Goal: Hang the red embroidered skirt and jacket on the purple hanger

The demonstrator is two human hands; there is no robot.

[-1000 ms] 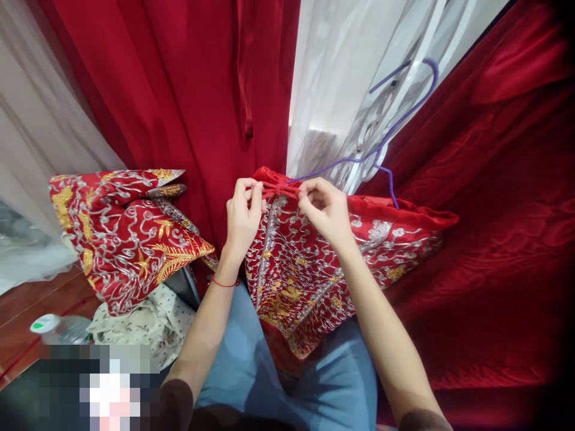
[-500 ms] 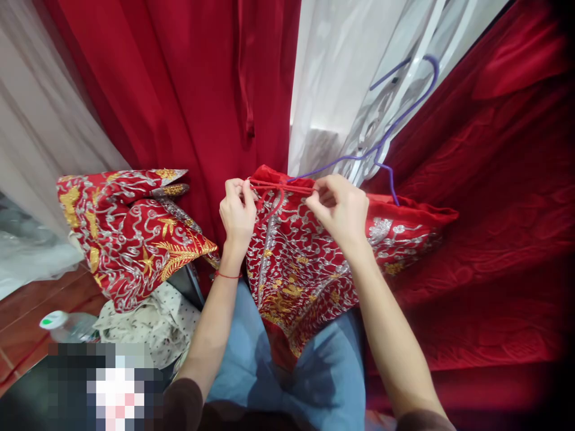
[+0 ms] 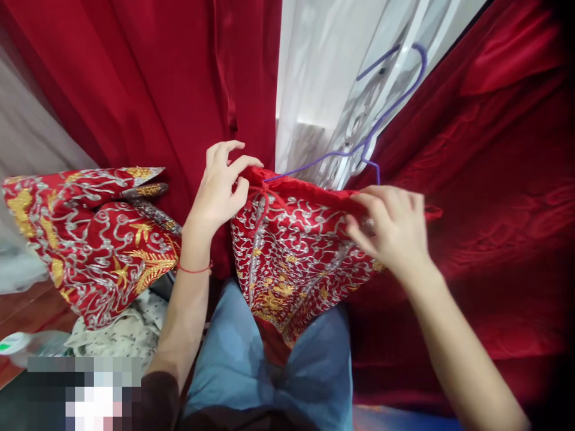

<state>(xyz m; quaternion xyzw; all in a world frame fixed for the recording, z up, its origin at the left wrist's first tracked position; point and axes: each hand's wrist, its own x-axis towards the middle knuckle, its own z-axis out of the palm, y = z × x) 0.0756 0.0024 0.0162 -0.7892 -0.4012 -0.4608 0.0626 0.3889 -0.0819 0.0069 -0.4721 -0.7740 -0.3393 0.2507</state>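
A red skirt-like garment with silver and gold embroidery hangs before my legs on a purple hanger. At the left end of its red waistband, my left hand has its fingers spread and curved, with no cloth pinched between them. A thin red cord is looped at the waistband just right of that hand. My right hand is at the right part of the waistband, thumb apart from the fingers. Its fingertips are at the cloth's top edge; whether they touch it I cannot tell.
Another red embroidered piece lies at the left over spotted pale cloth. A plastic bottle is at the lower left. Red curtains and a white metal frame stand behind, with dark red patterned cloth at the right.
Both hands have let go of the red cord, which was stretched between them. They have moved apart, the left up and leftward, the right out to the right. The view has shifted rightward.
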